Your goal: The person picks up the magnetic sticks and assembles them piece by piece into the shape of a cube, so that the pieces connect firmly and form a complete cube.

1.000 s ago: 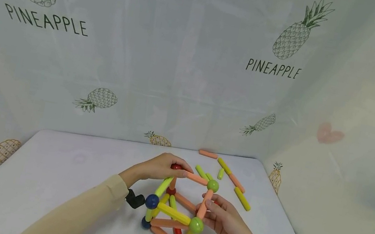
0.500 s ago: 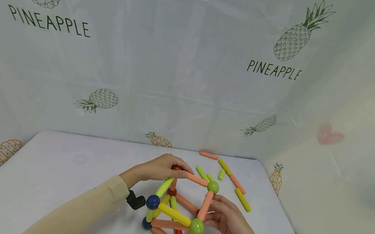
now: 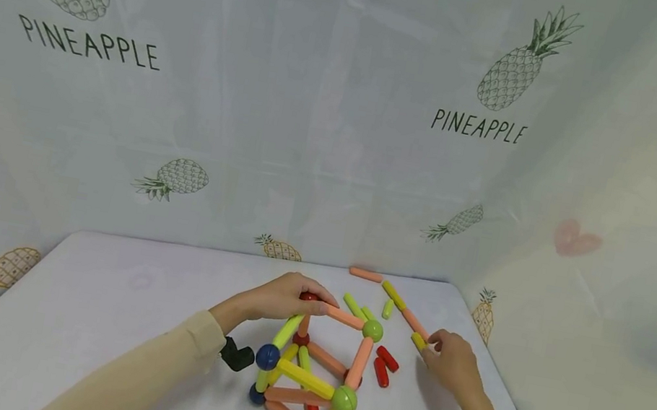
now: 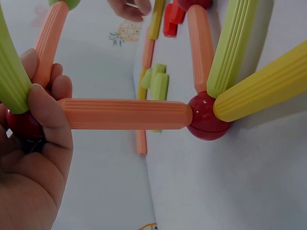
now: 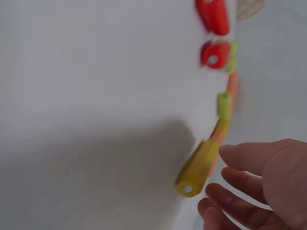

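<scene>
Frame [image 3: 307, 379]: stands toward the near side of the worktop [image 3: 139, 304], well in from its left and right edges; smooth plastic-looking rods joined at balls, likely light, each rod stiff but the joints quick to swivel or pop apart.
Left hand [image 3: 286, 298]: my thumb and fingers wrap the upper red ball [image 4: 21, 125], my thumb beside the end of the upright orange rod [image 4: 127, 114]; a sound hold, I judge, since it steadies a corner rather than levering a rod.
Right hand [image 3: 454, 363]: my fingers part at the yellow rod [image 3: 419, 341], nothing visible between them; blur keeps me from telling whether they touch it.
Yellow rod: lies near the worktop's right edge; stiff, slim, probably light; best pinched at mid-length, as the pale disc in its end face may be a magnet.
Ribs: fine lengthwise grooves run along the orange rod, and should give my skin some grip.
Balls: round, glossy, seamed; more slippery than the rods, so best cupped.
Red rods [image 3: 387, 358]: two, short and stubby, beside the frame on the side toward the right edge.
Far corner: toward the worktop's far right corner, loose green rods [image 3: 357, 305] lie near yellow and orange ones.
</scene>
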A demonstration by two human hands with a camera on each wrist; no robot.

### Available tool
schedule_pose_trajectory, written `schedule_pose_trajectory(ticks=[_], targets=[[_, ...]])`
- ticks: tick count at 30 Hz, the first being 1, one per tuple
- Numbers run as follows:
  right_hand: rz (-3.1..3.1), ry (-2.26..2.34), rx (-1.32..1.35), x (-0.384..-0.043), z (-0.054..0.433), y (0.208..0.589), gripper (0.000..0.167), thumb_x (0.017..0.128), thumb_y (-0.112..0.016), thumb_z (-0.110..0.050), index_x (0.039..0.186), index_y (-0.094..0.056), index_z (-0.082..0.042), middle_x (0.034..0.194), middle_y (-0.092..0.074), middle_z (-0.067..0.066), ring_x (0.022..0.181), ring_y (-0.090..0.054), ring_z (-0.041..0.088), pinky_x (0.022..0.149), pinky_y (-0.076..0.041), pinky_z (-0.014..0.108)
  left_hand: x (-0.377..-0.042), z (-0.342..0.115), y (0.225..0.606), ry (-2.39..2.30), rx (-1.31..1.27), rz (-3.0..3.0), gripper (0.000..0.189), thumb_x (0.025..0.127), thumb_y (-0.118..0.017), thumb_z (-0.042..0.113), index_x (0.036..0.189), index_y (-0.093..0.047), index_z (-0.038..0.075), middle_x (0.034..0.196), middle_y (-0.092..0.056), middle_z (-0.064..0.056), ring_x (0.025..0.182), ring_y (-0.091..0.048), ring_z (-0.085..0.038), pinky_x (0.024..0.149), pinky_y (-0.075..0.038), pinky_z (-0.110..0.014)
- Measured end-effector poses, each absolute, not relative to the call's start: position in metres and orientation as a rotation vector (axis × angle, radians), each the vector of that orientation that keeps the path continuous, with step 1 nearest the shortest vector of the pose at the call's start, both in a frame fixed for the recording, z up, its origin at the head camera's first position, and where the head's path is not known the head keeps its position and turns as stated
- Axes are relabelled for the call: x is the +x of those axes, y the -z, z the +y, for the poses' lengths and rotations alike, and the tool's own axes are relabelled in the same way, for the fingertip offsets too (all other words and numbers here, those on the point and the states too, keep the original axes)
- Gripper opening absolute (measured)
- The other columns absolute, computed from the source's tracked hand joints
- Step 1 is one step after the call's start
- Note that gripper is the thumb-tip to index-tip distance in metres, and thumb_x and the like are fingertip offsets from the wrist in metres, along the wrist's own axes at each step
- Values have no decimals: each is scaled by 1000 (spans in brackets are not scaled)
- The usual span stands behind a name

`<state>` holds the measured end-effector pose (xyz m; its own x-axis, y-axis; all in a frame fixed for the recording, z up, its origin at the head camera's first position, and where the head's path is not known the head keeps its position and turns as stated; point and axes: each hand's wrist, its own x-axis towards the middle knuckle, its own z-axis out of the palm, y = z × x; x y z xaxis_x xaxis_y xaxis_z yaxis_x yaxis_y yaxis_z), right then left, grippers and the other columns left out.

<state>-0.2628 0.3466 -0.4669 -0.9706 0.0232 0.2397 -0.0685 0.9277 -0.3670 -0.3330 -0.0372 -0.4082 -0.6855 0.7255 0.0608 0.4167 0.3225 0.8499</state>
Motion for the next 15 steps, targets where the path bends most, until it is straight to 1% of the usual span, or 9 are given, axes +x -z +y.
schedule_pose_trajectory(ticks=[1,3,7,9,12,15], targets=[[-2877,-539,24,-266,351,470,21,88,-81,-9,103,-72,3,86,-69,12,76,-63,26,67,-54,45,-333,-37,409,-1300,1027,2262,18,105,-69,35,121,-78,36,93,-66,4,77,-51,-15,70,-42,-29],[-2929,-531,17,-270,356,475,23,87,-82,-9,103,-72,4,84,-69,9,74,-62,23,66,-55,43,-333,-37,410,-1292,1034,2269,18,105,-69,36,121,-78,37,93,-67,5,78,-52,-15,71,-42,-30],[-2970,-520,84,-272,358,476,22,87,-81,-5,104,-72,4,81,-70,7,71,-61,19,65,-55,41,-333,-36,409,-1293,1022,2279,19,106,-69,35,122,-78,35,93,-67,1,76,-50,-16,68,-40,-30],[-2979,-525,100,-271,356,472,20,88,-79,-4,105,-71,3,82,-70,7,71,-61,19,65,-55,41,-333,-36,409,-1298,1014,2277,20,106,-68,34,123,-78,33,97,-68,-3,76,-49,-17,68,-39,-30],[-2988,-586,99,-267,350,465,21,90,-78,-6,108,-70,-1,86,-71,6,73,-60,18,66,-54,39,-333,-36,408,-1290,1014,2282,21,106,-68,34,124,-78,32,108,-72,-2,82,-51,-16,70,-40,-30],[-2954,-700,138,-259,340,458,22,91,-78,-8,111,-69,-4,92,-72,4,78,-64,18,68,-57,36,-333,-36,408,-1286,1008,2286,21,106,-68,34,124,-78,33,106,-72,-1,81,-51,-17,69,-40,-30]])
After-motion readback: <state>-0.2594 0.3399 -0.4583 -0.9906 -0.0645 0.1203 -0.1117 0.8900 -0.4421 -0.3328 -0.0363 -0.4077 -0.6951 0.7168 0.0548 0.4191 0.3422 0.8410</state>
